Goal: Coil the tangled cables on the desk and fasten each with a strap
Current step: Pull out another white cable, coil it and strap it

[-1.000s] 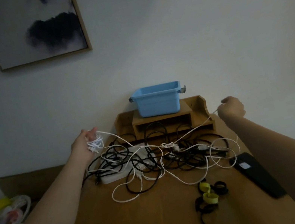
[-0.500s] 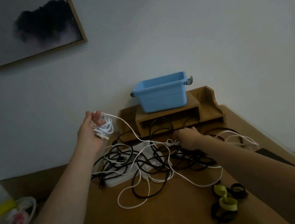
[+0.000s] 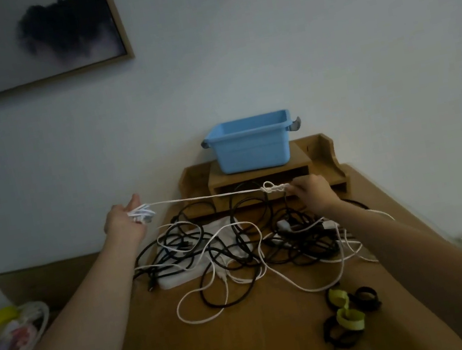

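My left hand (image 3: 123,224) is raised over the desk's left edge and holds a small coil of white cable (image 3: 140,216). From the coil the white cable (image 3: 212,195) runs taut to the right, to a knot (image 3: 272,189) that my right hand (image 3: 313,194) pinches above the pile. Under both hands lies a tangle of black and white cables (image 3: 236,245) on the wooden desk (image 3: 254,346). Several yellow-green and black straps (image 3: 348,313) lie at the front right.
A blue plastic bin (image 3: 251,142) stands on a wooden desk organizer (image 3: 325,155) at the back against the wall. A white power strip (image 3: 177,278) lies under the tangle. A bag with colourful items (image 3: 7,331) sits left of the desk.
My right hand has lifted from the pile with the knot, pulling the white cable taut. My left hand, still holding the coil, has shifted a little toward the left.
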`<act>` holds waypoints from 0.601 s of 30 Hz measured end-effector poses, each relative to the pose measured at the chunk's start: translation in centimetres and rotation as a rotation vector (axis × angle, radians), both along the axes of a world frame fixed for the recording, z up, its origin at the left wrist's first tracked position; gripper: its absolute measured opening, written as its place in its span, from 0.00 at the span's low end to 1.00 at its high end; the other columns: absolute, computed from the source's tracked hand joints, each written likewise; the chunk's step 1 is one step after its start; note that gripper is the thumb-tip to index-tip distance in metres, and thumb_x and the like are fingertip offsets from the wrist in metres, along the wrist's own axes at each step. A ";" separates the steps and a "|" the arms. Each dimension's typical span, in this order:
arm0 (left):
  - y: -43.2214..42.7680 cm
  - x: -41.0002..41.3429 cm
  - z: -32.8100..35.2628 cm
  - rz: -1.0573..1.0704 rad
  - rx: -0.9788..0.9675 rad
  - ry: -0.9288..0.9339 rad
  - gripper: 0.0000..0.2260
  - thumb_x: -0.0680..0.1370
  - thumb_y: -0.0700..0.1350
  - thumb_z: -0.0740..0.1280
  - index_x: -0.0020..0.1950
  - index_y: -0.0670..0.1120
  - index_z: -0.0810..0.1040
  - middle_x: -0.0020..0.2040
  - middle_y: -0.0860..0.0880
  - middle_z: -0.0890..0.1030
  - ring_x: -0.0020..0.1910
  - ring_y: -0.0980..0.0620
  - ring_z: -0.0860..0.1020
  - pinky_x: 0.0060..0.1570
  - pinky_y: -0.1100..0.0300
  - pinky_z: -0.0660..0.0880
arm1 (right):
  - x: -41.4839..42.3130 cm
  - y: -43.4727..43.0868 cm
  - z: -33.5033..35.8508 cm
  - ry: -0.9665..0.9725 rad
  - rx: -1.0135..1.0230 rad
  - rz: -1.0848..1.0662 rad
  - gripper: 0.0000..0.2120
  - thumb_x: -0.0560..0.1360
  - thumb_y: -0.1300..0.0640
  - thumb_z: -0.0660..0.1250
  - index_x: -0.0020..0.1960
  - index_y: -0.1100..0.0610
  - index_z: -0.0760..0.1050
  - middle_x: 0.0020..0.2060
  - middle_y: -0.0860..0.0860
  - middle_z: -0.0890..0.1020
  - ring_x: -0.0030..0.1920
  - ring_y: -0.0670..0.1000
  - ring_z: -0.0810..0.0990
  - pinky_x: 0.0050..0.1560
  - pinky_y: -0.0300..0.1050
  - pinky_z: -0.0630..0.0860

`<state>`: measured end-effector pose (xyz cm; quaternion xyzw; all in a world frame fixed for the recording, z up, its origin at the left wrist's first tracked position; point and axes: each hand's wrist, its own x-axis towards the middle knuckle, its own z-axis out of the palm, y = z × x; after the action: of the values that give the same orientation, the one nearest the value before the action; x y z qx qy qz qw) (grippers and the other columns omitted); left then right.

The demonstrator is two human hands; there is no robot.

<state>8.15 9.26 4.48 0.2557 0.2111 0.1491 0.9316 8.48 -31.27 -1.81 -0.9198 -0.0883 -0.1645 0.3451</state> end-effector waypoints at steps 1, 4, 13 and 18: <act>-0.5 -1.1 -0.7 -0.034 0.102 0.119 0.11 0.82 0.34 0.61 0.45 0.48 0.72 0.66 0.38 0.78 0.75 0.34 0.66 0.43 0.76 0.41 | -0.5 -0.4 0.3 -0.032 0.023 -0.009 0.07 0.83 0.53 0.65 0.48 0.53 0.79 0.39 0.47 0.80 0.39 0.47 0.77 0.36 0.38 0.68; -4.0 -5.0 0.0 0.063 0.119 0.149 0.18 0.84 0.33 0.59 0.38 0.51 0.64 0.72 0.33 0.72 0.75 0.34 0.64 0.48 0.70 0.30 | -1.5 -1.0 0.4 -0.079 0.144 -0.097 0.08 0.82 0.55 0.66 0.57 0.56 0.81 0.43 0.49 0.80 0.43 0.50 0.78 0.37 0.36 0.68; -11.4 -6.1 0.2 -0.165 0.557 -0.034 0.09 0.79 0.47 0.72 0.52 0.42 0.85 0.46 0.48 0.88 0.41 0.50 0.83 0.45 0.54 0.80 | -7.6 1.5 3.4 -0.102 0.679 0.078 0.06 0.83 0.58 0.63 0.54 0.57 0.79 0.45 0.53 0.87 0.43 0.51 0.87 0.43 0.45 0.84; -17.5 -8.9 -0.1 -0.397 0.973 -0.149 0.09 0.80 0.49 0.71 0.54 0.46 0.86 0.46 0.52 0.87 0.36 0.56 0.79 0.42 0.58 0.78 | -8.7 3.3 4.4 -0.042 0.839 0.169 0.06 0.83 0.61 0.64 0.54 0.60 0.80 0.43 0.54 0.87 0.41 0.51 0.86 0.42 0.41 0.82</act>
<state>-0.72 -8.19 4.36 0.6820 -0.0016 0.0685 0.7282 -0.20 -27.97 2.54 -0.6857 -0.0957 -0.1763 0.6997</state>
